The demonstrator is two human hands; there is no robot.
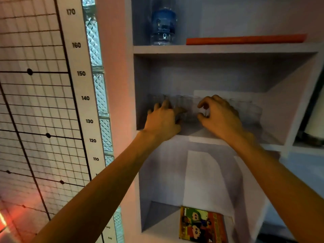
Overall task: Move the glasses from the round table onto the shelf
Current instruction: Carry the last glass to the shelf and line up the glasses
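Both my hands reach into the middle compartment of a white wall shelf (201,137). Several clear glasses stand in a row along it, blurred and hard to separate. My left hand (163,120) wraps its fingers around a glass (182,109) at the left of the row. My right hand (219,114) curls thumb and fingers around another clear glass (201,109) near the middle. More glasses (245,109) stand to the right of my right hand. The round table is out of view.
A blue water bottle (164,25) and an orange flat object (245,39) sit on the upper shelf. A colourful cartoon book (201,225) lies in the lower compartment. A height chart (77,72) and glass blocks (100,95) cover the wall at left.
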